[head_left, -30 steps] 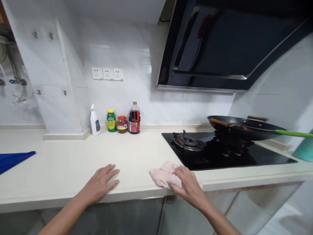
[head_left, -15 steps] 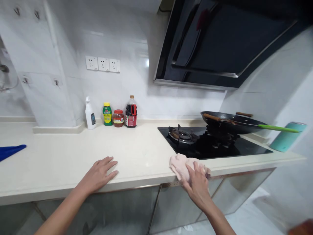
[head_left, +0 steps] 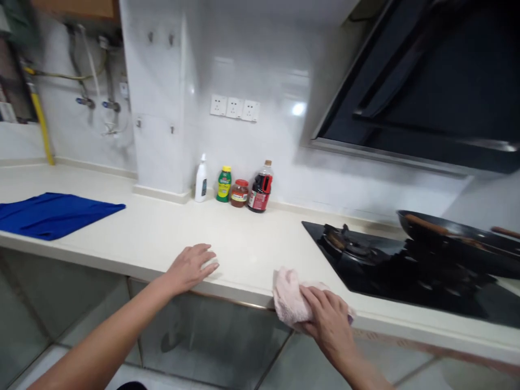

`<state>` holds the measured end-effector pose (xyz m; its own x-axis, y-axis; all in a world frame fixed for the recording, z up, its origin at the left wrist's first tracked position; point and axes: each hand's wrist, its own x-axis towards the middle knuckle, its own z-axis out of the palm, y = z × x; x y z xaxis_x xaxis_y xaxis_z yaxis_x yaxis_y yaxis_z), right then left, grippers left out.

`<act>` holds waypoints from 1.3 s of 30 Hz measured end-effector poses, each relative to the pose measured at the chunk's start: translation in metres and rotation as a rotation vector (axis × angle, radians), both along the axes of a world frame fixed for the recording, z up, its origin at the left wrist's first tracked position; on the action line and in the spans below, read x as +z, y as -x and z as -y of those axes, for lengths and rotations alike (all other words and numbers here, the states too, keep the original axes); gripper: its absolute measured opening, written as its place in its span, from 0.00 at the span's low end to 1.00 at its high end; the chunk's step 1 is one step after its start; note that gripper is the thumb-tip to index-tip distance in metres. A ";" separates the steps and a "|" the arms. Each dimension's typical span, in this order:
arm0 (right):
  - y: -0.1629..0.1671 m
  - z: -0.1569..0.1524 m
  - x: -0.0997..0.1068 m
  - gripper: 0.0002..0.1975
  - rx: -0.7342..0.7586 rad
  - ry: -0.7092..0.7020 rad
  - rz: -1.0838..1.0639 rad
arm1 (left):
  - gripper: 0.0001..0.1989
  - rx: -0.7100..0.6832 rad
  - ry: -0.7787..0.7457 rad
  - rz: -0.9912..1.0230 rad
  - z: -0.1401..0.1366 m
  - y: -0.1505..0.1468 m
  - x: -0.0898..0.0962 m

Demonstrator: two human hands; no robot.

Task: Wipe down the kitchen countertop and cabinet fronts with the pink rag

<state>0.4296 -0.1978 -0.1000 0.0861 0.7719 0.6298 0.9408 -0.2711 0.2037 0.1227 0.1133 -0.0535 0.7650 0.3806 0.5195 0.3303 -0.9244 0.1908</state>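
Nearest to me, at the bottom, grey glossy cabinet doors run beneath a long cream-white bench with a smooth top. My right hand is at the front edge of that bench, its fingers bent over and closed on a crumpled, pale pink, soft-looking cloth. The cloth bunches to the left of the fingers and lies across the edge, partly down its front face. My left hand is well apart from it, palm down at the same edge, holding nothing that I can see; its fingers are spread, and I cannot tell whether they touch the surface. Just beyond the right hand, to the right, a black glass hob is set into the bench, with a dark round burner at its left. A wide black wok with brown handles sits over its right part. Far to the left, a flat, bright blue cloth is spread out. Along the back wall stand, left to right, a slim white plastic bottle, a green bottle with a yellow cap, a squat red-lidded glass jar and a tall dark-filled bottle with a red handle. Above them are three white wall sockets; at upper right, a black, slanted range hood.
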 end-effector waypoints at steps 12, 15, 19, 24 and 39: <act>0.134 -0.131 0.009 0.31 0.256 0.156 0.010 | 0.26 0.373 0.397 0.191 -0.051 0.077 0.000; 0.209 -0.188 0.019 0.27 0.338 0.198 -0.008 | 0.32 0.315 0.504 0.228 -0.055 0.078 0.000; 0.281 -0.249 0.030 0.22 0.434 0.203 -0.036 | 0.38 0.251 0.612 0.311 -0.068 0.088 0.000; 0.296 -0.263 0.031 0.24 0.472 0.227 -0.073 | 0.40 0.249 0.641 0.357 -0.076 0.094 0.000; 0.045 -0.048 -0.013 0.31 0.173 0.020 -0.100 | 0.32 0.436 0.139 -0.109 -0.055 0.073 0.014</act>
